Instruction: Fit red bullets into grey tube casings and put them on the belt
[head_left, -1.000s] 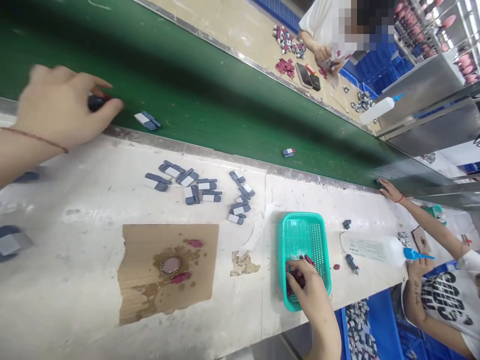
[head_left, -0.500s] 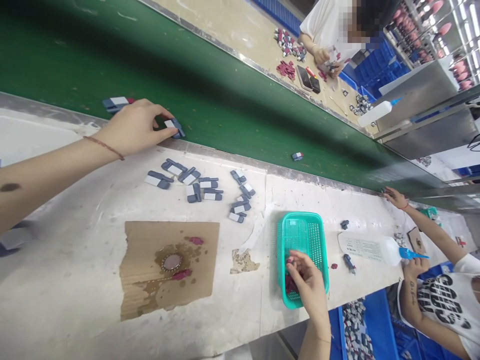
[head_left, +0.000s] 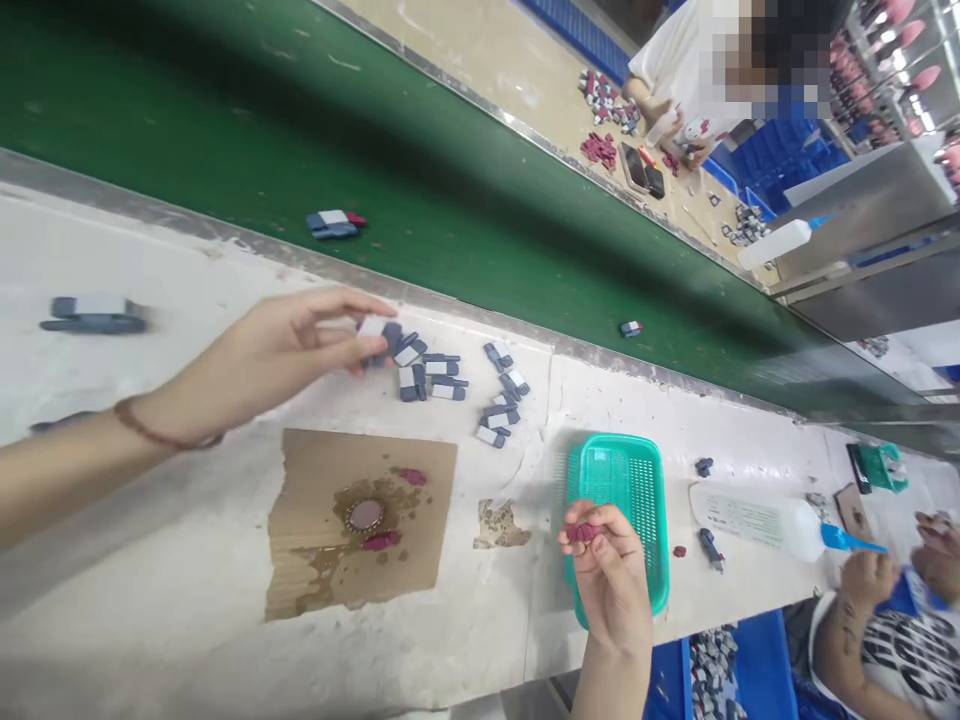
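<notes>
My left hand (head_left: 289, 350) reaches over the white table, thumb and fingers closed around a grey-blue plastic piece with a white panel (head_left: 377, 332), blurred by motion. Beside it lie several similar grey-blue pieces (head_left: 437, 368) in a loose cluster. My right hand (head_left: 611, 575) is raised over the near end of a green plastic basket (head_left: 658, 530), palm up, pinching a small maroon piece (head_left: 583, 533) in its fingertips. Below and between my hands sits a stained cardboard sheet (head_left: 300, 500) with a round beaded disc (head_left: 365, 515) and two maroon pieces (head_left: 380, 541) on it.
A green belt (head_left: 465, 220) runs along the table's far side, carrying a grey-blue piece with a red tip (head_left: 334, 224). A white bottle with a blue nozzle (head_left: 795, 525) lies at right, near a co-worker's hands (head_left: 870, 577). Another person works beyond the belt.
My left hand has drawn back from the belt's edge to the table. My right hand has come up out of the basket with the maroon piece. The red-tipped belt piece has shifted right.
</notes>
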